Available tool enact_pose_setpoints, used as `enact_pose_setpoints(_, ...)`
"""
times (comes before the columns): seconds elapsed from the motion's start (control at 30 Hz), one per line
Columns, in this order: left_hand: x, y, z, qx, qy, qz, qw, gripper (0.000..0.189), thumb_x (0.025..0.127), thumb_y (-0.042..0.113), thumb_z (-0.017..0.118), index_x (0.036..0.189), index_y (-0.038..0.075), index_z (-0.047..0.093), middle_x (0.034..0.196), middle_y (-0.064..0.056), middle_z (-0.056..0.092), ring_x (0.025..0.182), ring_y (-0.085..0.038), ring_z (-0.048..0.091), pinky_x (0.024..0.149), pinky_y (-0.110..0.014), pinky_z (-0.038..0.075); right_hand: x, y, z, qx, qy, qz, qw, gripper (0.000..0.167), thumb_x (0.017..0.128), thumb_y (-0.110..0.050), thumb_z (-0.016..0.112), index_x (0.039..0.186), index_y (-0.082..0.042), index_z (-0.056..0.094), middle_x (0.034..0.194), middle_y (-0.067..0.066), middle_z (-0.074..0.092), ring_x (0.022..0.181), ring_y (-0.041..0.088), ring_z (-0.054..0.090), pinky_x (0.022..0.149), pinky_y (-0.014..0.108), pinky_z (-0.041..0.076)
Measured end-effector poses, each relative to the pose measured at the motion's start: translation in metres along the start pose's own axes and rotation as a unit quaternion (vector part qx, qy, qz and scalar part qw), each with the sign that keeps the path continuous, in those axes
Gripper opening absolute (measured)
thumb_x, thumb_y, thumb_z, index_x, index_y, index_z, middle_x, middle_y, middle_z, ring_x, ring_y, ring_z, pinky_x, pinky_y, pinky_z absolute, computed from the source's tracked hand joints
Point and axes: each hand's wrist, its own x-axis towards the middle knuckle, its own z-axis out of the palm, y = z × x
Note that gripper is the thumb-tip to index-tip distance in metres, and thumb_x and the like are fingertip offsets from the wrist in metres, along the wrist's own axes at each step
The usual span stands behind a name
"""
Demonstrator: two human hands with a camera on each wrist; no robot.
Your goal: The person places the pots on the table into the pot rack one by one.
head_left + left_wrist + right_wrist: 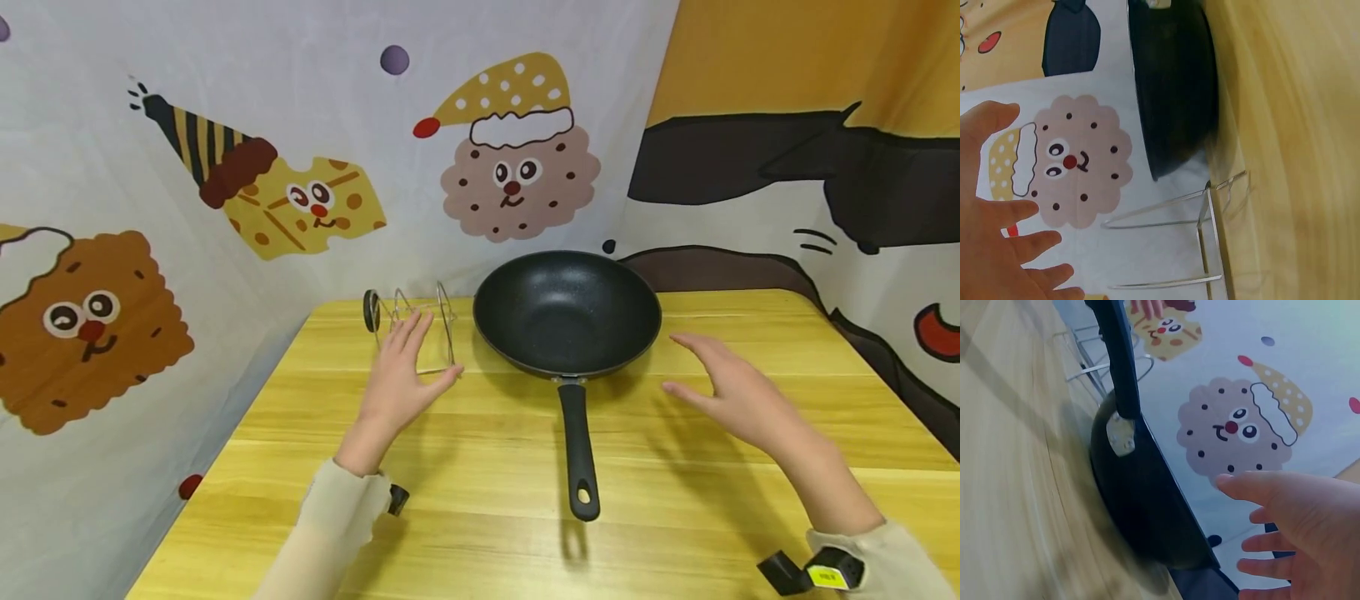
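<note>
A black frying pan [567, 312] with a deep bowl rests on the table, its handle [577, 450] pointing toward me. To its left stands a wire rack [447, 333] of thin metal loops, with a black round piece at its left end. My left hand [401, 379] hovers in front of the rack, fingers spread, and hides part of it. On the pan's right side my right hand [738, 396] is held in the air, thumb and fingers apart, touching nothing. In the left wrist view the rack [1210, 237] stands beside the pan [1175, 87].
The wooden table [480, 483] carries the pan and rack near its back edge. Behind it hangs a printed cloth [315, 67] with cartoon biscuits and cheese. A dark wrist camera [813, 571] sits on the right sleeve.
</note>
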Motion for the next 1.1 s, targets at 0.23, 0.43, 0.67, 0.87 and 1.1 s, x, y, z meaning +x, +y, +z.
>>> enact_pose_setpoints(0.23, -0.012, 0.011, 0.012, -0.112, -0.040, -0.019, 0.9927, 0.080, 0.089, 0.048, 0.070, 0.155, 0.019, 0.036, 0.160, -0.008, 0.037, 0.146, -0.034, 0.037, 0.116, -0.059, 0.036, -0.003, -0.016, 0.015, 0.070, 0.000, -0.013, 0.9975, 0.056, 0.097, -0.036, 0.064, 0.137, 0.001, 0.053, 0.136, 0.024, 0.059, 0.122, 0.048, 0.057, 0.097, 0.062, 0.049)
enact_pose_setpoints(0.43, -0.018, 0.023, 0.027, -0.259, -0.085, -0.026, 0.9616, 0.067, 0.090, 0.031, 0.074, 0.149, 0.015, 0.047, 0.151, -0.008, 0.050, 0.137, -0.029, 0.050, 0.115, -0.047, 0.042, -0.001, -0.028, 0.031, 0.154, -0.020, -0.001, 0.9879, 0.041, 0.098, -0.030, 0.064, 0.129, -0.002, 0.060, 0.129, 0.019, 0.065, 0.116, 0.040, 0.065, 0.094, 0.052, 0.055)
enact_pose_setpoints(0.67, -0.023, 0.034, 0.050, -0.355, -0.147, -0.027, 0.9228, 0.058, 0.092, 0.025, 0.073, 0.144, 0.011, 0.051, 0.143, -0.014, 0.057, 0.129, -0.034, 0.057, 0.109, -0.047, 0.048, 0.005, -0.042, 0.048, 0.204, -0.044, 0.020, 0.9778, 0.040, 0.099, -0.033, 0.061, 0.127, -0.004, 0.063, 0.124, 0.015, 0.068, 0.109, 0.032, 0.068, 0.086, 0.039, 0.058)
enact_pose_setpoints(0.87, -0.029, 0.043, 0.062, -0.410, -0.199, -0.034, 0.8893, 0.052, 0.095, 0.023, 0.069, 0.142, 0.008, 0.052, 0.143, -0.016, 0.057, 0.129, -0.035, 0.057, 0.101, -0.037, 0.055, 0.009, -0.050, 0.060, 0.309, -0.092, 0.033, 0.9460, 0.046, 0.102, -0.029, 0.058, 0.131, 0.006, 0.057, 0.126, 0.024, 0.065, 0.111, 0.036, 0.068, 0.087, 0.039, 0.060)
enact_pose_setpoints(1.1, -0.033, 0.054, 0.072, -0.452, -0.230, -0.031, 0.8613, 0.046, 0.097, 0.020, 0.064, 0.137, 0.000, 0.054, 0.137, -0.021, 0.059, 0.123, -0.034, 0.062, 0.100, -0.035, 0.055, 0.014, -0.067, 0.072, 0.432, -0.127, 0.117, 0.8851, 0.056, 0.101, -0.030, 0.058, 0.135, 0.013, 0.048, 0.121, 0.019, 0.069, 0.105, 0.022, 0.070, 0.095, 0.043, 0.058)
